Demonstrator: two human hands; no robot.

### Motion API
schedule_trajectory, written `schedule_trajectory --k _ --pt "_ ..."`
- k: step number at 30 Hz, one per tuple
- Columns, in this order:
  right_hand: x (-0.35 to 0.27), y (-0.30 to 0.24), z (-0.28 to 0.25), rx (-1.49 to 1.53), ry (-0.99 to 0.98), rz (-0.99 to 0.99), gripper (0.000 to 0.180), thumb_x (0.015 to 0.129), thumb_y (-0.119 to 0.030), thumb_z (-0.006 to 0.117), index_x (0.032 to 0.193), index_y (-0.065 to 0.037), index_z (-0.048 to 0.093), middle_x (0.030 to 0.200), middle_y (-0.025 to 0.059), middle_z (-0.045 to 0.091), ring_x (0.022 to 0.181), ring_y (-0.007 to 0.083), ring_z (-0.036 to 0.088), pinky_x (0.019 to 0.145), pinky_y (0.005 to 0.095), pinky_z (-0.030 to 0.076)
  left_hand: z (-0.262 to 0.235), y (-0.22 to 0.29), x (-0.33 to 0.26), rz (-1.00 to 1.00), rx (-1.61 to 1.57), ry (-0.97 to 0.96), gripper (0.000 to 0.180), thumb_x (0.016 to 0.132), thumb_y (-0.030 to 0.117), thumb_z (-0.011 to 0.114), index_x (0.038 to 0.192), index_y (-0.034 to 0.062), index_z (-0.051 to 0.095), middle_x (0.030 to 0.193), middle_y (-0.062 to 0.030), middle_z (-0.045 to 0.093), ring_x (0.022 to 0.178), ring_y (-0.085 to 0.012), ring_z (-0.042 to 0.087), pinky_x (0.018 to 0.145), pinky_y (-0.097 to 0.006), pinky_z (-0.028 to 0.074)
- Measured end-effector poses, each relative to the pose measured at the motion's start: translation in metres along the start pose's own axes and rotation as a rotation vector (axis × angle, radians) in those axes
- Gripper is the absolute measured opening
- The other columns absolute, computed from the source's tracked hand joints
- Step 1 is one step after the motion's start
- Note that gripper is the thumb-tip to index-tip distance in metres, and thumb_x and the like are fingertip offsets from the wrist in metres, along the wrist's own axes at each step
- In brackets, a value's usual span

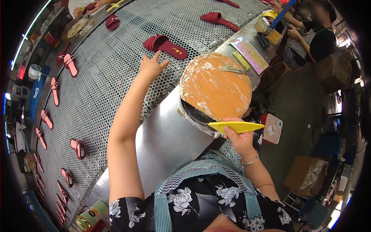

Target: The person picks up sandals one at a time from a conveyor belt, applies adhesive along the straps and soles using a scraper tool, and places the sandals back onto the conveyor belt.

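My left hand [152, 69] reaches over the mesh conveyor with its fingers spread. Its fingertips are at the near edge of a dark red slide sandal [172, 48] with gold print on its footbed; whether they touch it I cannot tell. In my right hand [241, 140] is a flat yellow sole-shaped piece [236, 127], gripped by its near side and seen almost edge-on. Just beyond it stands a round tub with an orange top [216, 85], smeared with whitish dried residue. A flat brush or scraper [234, 70] lies on that top.
The grey mesh conveyor [100, 89] carries more red sandals [219, 20] and a left-hand row of pink-soled ones [54, 91]. A metal ledge [154, 154] runs along it. Beyond the tub lies a shiny iridescent sheet [250, 54]. Co-workers [313, 34] stand at the far right and far left.
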State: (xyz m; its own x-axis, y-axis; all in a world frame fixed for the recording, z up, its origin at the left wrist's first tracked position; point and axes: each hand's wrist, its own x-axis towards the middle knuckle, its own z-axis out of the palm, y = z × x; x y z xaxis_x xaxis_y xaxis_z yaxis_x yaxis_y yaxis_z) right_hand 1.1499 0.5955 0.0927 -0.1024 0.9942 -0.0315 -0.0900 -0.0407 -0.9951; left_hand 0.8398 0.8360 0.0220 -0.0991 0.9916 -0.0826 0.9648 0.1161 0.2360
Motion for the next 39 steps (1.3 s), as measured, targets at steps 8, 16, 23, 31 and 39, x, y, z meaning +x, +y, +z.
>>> schedule_trajectory --k 8,16,23,31,39 --pt "0.004 -0.008 -0.002 -0.007 -0.022 0.081 0.021 0.086 -0.004 0.063 0.107 -0.002 0.061 0.091 0.0032 0.063 0.068 0.007 0.056 0.06 0.0192 0.045 0.026 -0.019 0.077 -0.103 0.047 0.091 0.074 0.084 0.062 0.05 0.117 -0.0038 0.057 0.142 -0.025 0.03 0.12 -0.0392 0.044 0.098 -0.044 0.04" --pt "0.048 -0.001 -0.017 -0.291 -0.059 -0.037 0.018 0.086 -0.006 0.06 0.103 0.001 0.062 0.086 0.005 0.065 0.076 0.0109 0.059 0.069 0.0239 0.047 -0.011 -0.031 -0.026 0.362 -0.155 0.622 0.057 0.073 0.037 0.074 0.1 -0.0106 0.06 0.124 -0.0255 0.049 0.112 -0.0401 0.047 0.096 -0.043 0.039" --pt "0.073 -0.004 -0.01 -0.772 -0.238 -0.367 0.02 0.081 -0.013 0.066 0.099 -0.005 0.064 0.085 0.0118 0.065 0.076 0.0282 0.063 0.067 0.0339 0.05 -0.001 -0.035 -0.228 0.317 -0.36 0.444 0.087 0.056 0.052 0.079 0.118 -0.0026 0.053 0.136 -0.0206 0.033 0.122 -0.0387 0.04 0.1 -0.047 0.036" --pt "0.075 0.006 -0.027 -0.649 -0.292 0.075 0.019 0.085 -0.014 0.064 0.097 0.0 0.064 0.075 0.0056 0.063 0.056 0.0141 0.057 0.052 0.0285 0.045 0.011 -0.01 -0.269 0.224 -0.123 0.375 0.083 0.047 0.053 0.081 0.098 -0.0078 0.056 0.131 -0.0226 0.041 0.115 -0.0415 0.043 0.098 -0.046 0.039" --pt "0.046 0.003 -0.026 -0.233 -0.041 0.096 0.021 0.088 -0.016 0.062 0.1 0.001 0.063 0.077 0.0026 0.063 0.052 0.0055 0.053 0.045 0.0178 0.041 0.009 0.017 -0.26 -0.108 -1.558 0.234 0.095 0.07 0.068 0.065 0.129 -0.0022 0.043 0.123 -0.0105 0.049 0.111 -0.0191 0.051 0.096 -0.033 0.04"
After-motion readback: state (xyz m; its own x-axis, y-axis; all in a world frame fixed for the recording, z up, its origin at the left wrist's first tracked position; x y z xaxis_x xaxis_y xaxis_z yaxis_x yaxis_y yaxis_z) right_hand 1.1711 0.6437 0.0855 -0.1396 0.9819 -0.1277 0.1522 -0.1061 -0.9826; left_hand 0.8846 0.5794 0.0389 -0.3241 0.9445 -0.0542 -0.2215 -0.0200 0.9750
